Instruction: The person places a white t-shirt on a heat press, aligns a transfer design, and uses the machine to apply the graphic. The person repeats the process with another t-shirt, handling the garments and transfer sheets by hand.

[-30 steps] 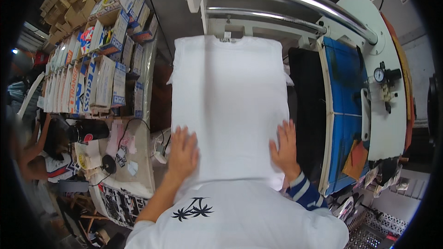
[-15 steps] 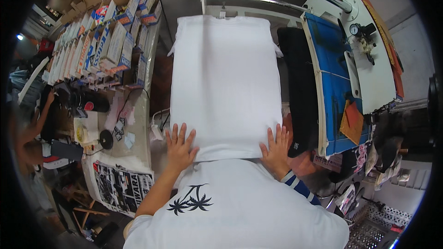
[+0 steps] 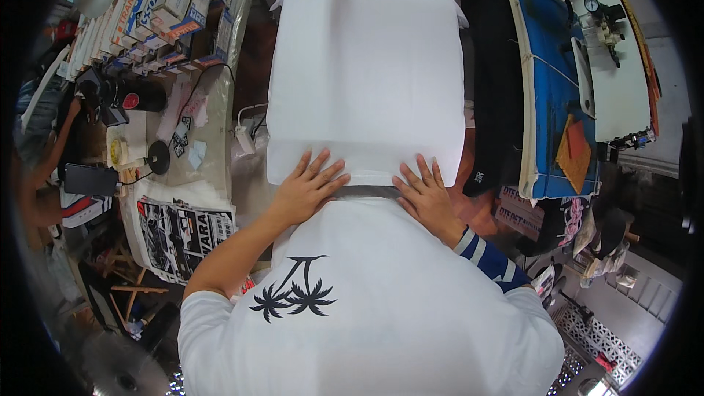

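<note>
A white T-shirt [image 3: 367, 66] lies spread on a flat, board-like support, its collar end away from me and its short sleeves hanging over the sides. A slightly greyer band crosses its near end; whether this is the hem or the bare board I cannot tell. My left hand [image 3: 311, 185] rests on the left part of that near edge, palm down and fingers spread. On the right part, my right hand [image 3: 427, 196] lies the same way, fingers apart, with a blue-and-white striped sleeve at the wrist. Neither hand grips anything.
Left, a long table [image 3: 216, 114] carries stacked long cardboard boxes [image 3: 180, 0] and a printed sheet [image 3: 187, 238]. To the right lie folded black cloth [image 3: 490, 88], a blue framed screen [image 3: 550, 81] and a white machine with a pressure gauge [image 3: 591, 4]. Another person's arm [image 3: 59, 147] shows far left.
Both hands have moved inward along the shirt's near edge, closer together. The view has shifted, so the shirt appears larger and its collar is cut off at the top.
</note>
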The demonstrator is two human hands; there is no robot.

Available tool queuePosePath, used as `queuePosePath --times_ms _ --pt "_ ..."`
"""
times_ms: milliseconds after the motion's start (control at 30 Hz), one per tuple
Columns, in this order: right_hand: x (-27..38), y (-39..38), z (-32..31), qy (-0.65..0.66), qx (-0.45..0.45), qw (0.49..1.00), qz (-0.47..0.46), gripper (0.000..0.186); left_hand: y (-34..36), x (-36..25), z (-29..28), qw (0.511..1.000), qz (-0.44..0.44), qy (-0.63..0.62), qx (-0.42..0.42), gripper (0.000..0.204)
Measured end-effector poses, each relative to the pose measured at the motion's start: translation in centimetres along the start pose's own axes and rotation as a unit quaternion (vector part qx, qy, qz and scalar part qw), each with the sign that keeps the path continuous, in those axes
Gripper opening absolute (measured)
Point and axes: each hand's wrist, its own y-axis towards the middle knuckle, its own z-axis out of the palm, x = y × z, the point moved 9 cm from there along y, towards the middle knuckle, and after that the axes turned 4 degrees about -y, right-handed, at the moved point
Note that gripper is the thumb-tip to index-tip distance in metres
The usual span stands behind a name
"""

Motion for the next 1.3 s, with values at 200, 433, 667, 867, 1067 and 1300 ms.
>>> queuePosePath --times_ms 200,433,667,867,1067,1300 --pt "0.6 1.5 -1.9 0.063 -0.063 0.996 -0.007 0.048 -0.2 -0.6 0.1 0.997 0.013 -0.031 -0.066 0.058" --pt "3.0 3.8 -2.0 0.032 -0.004 0.997 -0.072 0.036 0.1 -1.3 -1.6 0.987 0.08 -0.074 -0.117 0.034" --pt "2.4 6.4 -5.1 0.169 -0.036 0.985 0.003 0.018 -5.2 9.0 -6.7 0.909 -0.264 -0.174 -0.271 0.043" --pt "3.6 9.0 -5.8 0.192 -0.026 0.981 -0.011 0.015 -18.3 16.8 -6.0 0.732 -0.629 -0.187 -0.184 0.036" --pt "3.8 11.0 -6.8 0.205 -0.066 0.976 -0.007 0.013 -17.4 22.1 -17.8 0.734 -0.492 -0.116 -0.454 0.032" --pt "3.2 9.7 -7.9 0.196 -0.118 0.973 0.041 0.012 -14.6 28.9 -35.0 0.733 -0.355 -0.004 -0.58 0.024"
